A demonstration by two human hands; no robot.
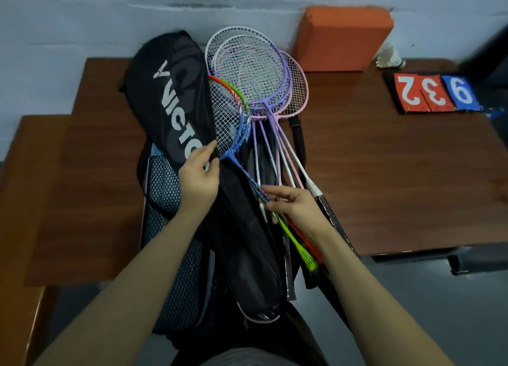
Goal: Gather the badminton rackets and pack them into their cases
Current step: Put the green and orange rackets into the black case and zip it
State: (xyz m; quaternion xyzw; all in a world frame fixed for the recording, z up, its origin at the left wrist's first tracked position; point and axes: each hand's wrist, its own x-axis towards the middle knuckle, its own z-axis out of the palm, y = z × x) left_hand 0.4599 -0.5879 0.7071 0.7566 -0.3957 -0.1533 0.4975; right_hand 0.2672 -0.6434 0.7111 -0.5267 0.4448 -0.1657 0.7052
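Several badminton rackets lie fanned on a brown table (384, 173): purple and pink ones (248, 69) at the back, and a blue-framed racket (233, 129) with an orange-green rim beside them. A black Victor racket case (170, 96) lies to their left, over a mesh-sided bag (167, 200). My left hand (199, 176) pinches the case's edge next to the blue racket's throat. Lower down, my right hand (295, 206) grips the bundled racket shafts. A second black case (253, 255) lies between my forearms.
An orange foam block (341, 37) leans on the wall at the back. A shuttlecock (390, 56) and a flip scoreboard (437, 93) showing red and blue numbers sit at the table's right. A lower wooden bench (35, 200) stands to the left.
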